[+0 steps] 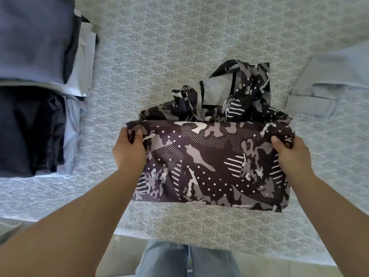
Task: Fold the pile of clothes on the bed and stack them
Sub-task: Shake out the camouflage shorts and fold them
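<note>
**Operator:** Confirm the position and orientation of the garment.

**Manual:** The camouflage-print garment (209,166) lies at the centre of the frame, slightly right, on the bed (179,47). Its long axis runs left to right across the frame. The nearer portion is a flat band spanning the gap between your hands. The farther portion is bunched toward the upper centre, where a grey inner lining with dark trim is exposed. The lower edge sits near the bottom edge of the bed.

**Operator:** State of my hands?

**Manual:** Your left hand (128,150) grips the left end of the folded band, fingers curled round the fabric. Your right hand (291,151) grips the right end in the same way, thumb on top. Both hands hold the upper corners of the band.

**Operator:** What else is on the bed?

**Manual:** At the left of the frame are two stacks of folded clothes: an upper stack (40,41) topped in blue-grey, and a lower stack (32,132) topped in dark navy. At the right edge lies a pale blue garment (329,84), well apart from the camouflage item.
</note>
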